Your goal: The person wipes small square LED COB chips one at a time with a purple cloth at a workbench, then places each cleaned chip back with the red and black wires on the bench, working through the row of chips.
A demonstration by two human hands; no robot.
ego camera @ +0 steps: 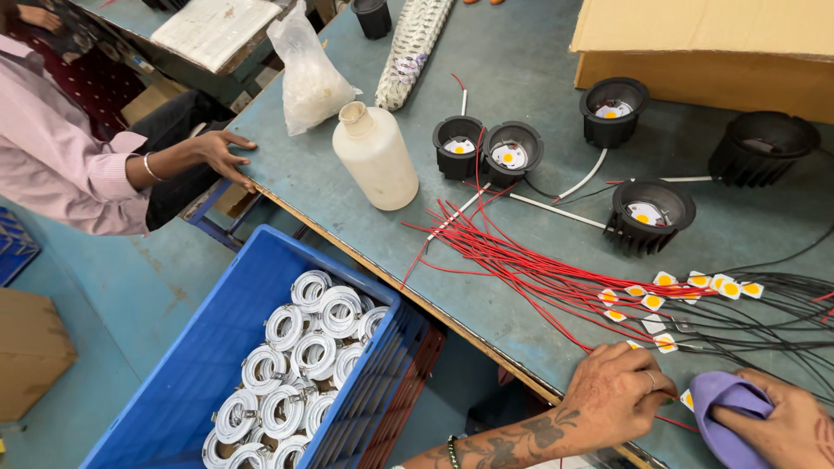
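A purple cloth (728, 408) is being gripped by the right hand (786, 426); beside the cloth, a small LED chip (686, 399) is being pinched by the left hand (618, 391); its red wires (521, 260), being tangled, risk being snagged.

left hand (618, 389): on red wires (530, 265) | right hand (795, 426): gripping purple cloth (728, 408)

Purple cloth (728, 408), red wires (521, 260), blue crate (208, 347)
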